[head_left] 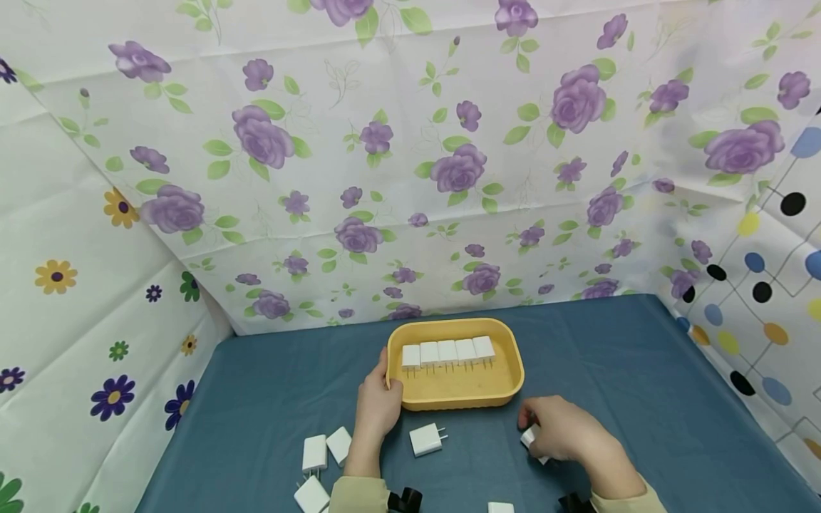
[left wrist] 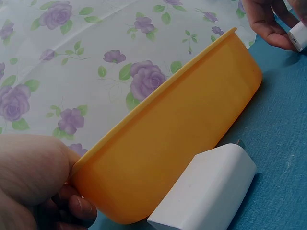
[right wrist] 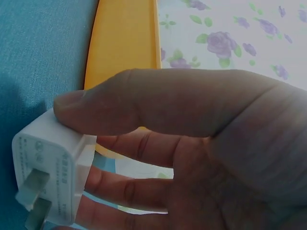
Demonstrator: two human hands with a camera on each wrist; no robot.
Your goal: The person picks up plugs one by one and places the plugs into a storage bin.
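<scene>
A yellow plastic tray (head_left: 458, 396) stands on the blue cloth, with several white charger plugs (head_left: 447, 352) lined up in a row inside it, prongs toward me. My left hand (head_left: 378, 402) grips the tray's left end, thumb at the rim. To the right of the tray, low over the cloth, my right hand (head_left: 564, 431) pinches a white charger plug (right wrist: 45, 167) between thumb and fingers. Its two metal prongs and printed face show in the right wrist view. Another charger plug (head_left: 426, 439) lies in front of the tray, between the hands.
More loose charger plugs (head_left: 314, 453) lie on the blue cloth (head_left: 269, 399) left of my left forearm. One further plug (head_left: 500, 508) is cut off at the bottom edge. A flowered sheet (head_left: 385, 178) rises behind the tray, with patterned sheets on both sides.
</scene>
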